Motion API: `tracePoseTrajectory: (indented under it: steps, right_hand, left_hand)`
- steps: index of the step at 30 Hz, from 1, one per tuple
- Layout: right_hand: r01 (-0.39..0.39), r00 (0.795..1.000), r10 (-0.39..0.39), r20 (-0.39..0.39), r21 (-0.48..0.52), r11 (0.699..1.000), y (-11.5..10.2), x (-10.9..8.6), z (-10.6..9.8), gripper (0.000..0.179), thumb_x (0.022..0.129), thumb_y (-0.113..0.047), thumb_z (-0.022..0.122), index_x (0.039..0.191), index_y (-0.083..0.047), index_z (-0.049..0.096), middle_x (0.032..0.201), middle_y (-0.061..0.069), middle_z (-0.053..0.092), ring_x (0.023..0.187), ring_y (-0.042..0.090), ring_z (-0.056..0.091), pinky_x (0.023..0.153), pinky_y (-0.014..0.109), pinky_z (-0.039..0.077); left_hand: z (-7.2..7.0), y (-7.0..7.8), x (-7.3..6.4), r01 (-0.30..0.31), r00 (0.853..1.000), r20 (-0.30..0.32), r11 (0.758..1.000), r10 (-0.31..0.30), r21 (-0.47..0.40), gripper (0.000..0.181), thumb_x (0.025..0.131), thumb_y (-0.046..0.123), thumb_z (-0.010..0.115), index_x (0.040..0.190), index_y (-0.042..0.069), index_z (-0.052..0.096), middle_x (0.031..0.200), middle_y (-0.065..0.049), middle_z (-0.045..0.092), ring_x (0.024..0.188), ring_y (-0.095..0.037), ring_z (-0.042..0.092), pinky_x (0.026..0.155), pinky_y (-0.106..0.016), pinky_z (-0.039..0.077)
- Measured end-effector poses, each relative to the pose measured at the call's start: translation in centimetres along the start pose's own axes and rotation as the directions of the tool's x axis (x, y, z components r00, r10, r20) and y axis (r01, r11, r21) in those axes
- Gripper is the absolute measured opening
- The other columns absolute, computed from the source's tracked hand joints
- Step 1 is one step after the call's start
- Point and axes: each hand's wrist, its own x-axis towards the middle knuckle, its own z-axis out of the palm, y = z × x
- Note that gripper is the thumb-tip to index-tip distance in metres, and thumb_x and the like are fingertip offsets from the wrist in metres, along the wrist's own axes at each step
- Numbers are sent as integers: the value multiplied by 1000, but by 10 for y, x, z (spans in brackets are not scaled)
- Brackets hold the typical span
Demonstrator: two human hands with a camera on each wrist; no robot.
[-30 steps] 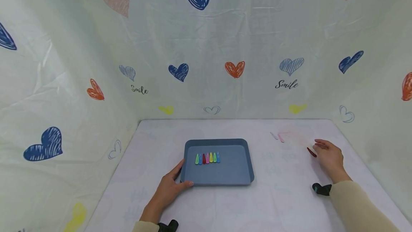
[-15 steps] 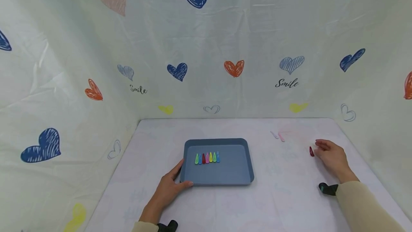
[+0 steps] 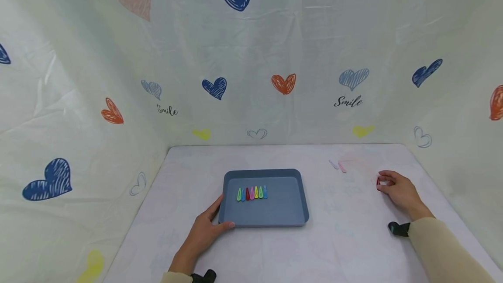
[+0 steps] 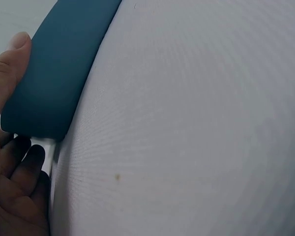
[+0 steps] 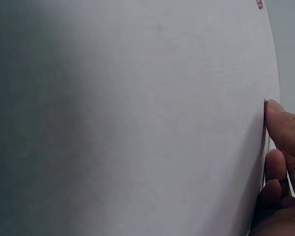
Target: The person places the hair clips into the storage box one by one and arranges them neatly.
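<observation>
On the table stands a grey-blue tray [image 3: 283,213], held at its near left corner by my left hand [image 3: 202,235]. Its thumb [image 4: 20,51] lies over the rim in the left wrist view, with the other fingers bent against the side and underside. A row of several snap hair clips [image 3: 252,193] in green, blue, red, pink and yellow lies inside. At the right of the table, my right hand [image 3: 401,192] pinches a red hair clip [image 3: 378,181] by thumb and fingertips, low at the tabletop. In the right wrist view the thumb [image 5: 285,129] mostly hides that clip.
Two more hair clips, a pale one [image 3: 333,164] and a pink one [image 3: 342,167], lie beyond the right hand towards the back. A heart-printed curtain [image 3: 251,56] hangs behind the table [image 3: 275,257] and along its sides.
The red clip has turned from slanting to upright beside my right fingertips, and thumb and fingers have closed on it. My left hand and the tray have stayed put.
</observation>
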Motion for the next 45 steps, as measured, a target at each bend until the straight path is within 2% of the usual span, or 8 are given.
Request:
tracePoseTrajectory:
  steps: [7,12,18,21,25,30,36,45]
  right_hand:
    - [-31,999,31,13,9,999,-2,2,-2,51,98,-11,71,141,8,52,110,23,70,92,22,60,78,34,43]
    - [-21,999,21,-26,-11,1000,-1,4,-3,43,100,-11,68,137,7,56,103,18,73,87,19,61,75,32,42]
    - [-29,996,28,-83,-13,999,-4,3,-3,39,104,-17,64,136,4,60,106,21,74,87,14,61,75,31,41]
    - [-52,994,57,-89,54,997,-9,2,0,38,104,-14,62,137,5,60,110,25,73,82,8,65,69,26,50]
    - [-66,994,81,-71,191,979,-23,0,5,39,105,-7,59,140,9,58,115,29,69,74,3,69,64,21,61]
    - [-69,994,90,-55,304,950,-43,0,11,40,107,-6,56,144,9,54,121,27,64,79,-3,66,71,23,64]
    - [-37,996,65,-69,354,935,-69,1,20,39,109,-9,57,145,6,55,125,27,65,83,-3,67,73,22,64]
    - [70,994,-27,-104,432,899,-113,-3,41,33,104,0,63,136,8,59,113,24,69,83,3,71,71,25,65]
  left_hand:
    - [0,0,1,9,1000,0,1000,-9,-7,102,79,51,91,165,28,40,169,-8,38,157,-36,34,126,-55,34]
    - [0,2,1,8,1000,2,1000,-8,-16,102,79,50,91,165,27,40,169,-8,38,158,-36,33,126,-56,33]
    - [0,3,2,10,1000,0,1000,-10,-5,102,79,52,90,165,28,40,169,-8,38,158,-37,32,126,-58,32]
    - [0,3,3,10,1000,-2,1000,-10,5,102,79,53,90,165,28,39,169,-8,39,158,-37,33,126,-58,32]
    - [0,2,3,14,1000,-3,1000,-14,13,103,79,54,90,165,29,39,169,-8,39,158,-37,33,126,-58,33]
    - [-1,1,2,9,1000,-1,1000,-9,10,102,79,54,90,165,28,40,169,-9,39,157,-37,34,126,-58,33]
    - [0,1,2,13,1000,4,1000,-13,-6,102,79,52,91,164,27,40,169,-9,39,157,-37,34,126,-58,32]
    - [0,-2,0,17,1000,10,1000,-17,-9,102,79,53,90,164,28,40,168,-9,40,157,-37,34,126,-57,33]
